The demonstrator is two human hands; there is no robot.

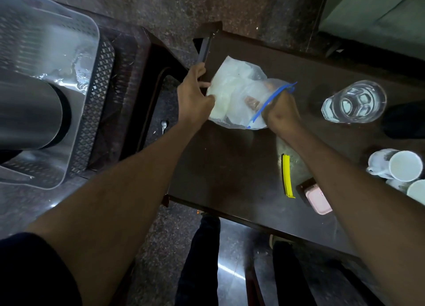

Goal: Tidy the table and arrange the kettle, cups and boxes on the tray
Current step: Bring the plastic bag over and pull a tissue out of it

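Bag [239, 96] is steadied on the counter [230, 167] by left fingers [204, 84] pinching its edge, while right fingers [273, 103] pinch the blue seal, probably to close it. Cups [400, 167] wait at 3 o'clock; the tray [69, 41], at 9, holds the kettle [30, 114].

Head view, looking down. Both hands hold a clear zip bag [239, 94] with a blue seal strip, lying on a dark table [230, 167]: the left hand [195, 94] grips its left edge, the right hand [279, 111] pinches the sealed end. To the right stand a clear drinking glass [354, 102] and, nearer the table edge, two white cups [400, 166] lying on their sides. A yellow clip [287, 175] and a pink box [316, 198] lie beside the right forearm. At left, a steel kettle [30, 114] rests on a clear perforated tray [55, 43]. A spoon [163, 125] lies on the floor.
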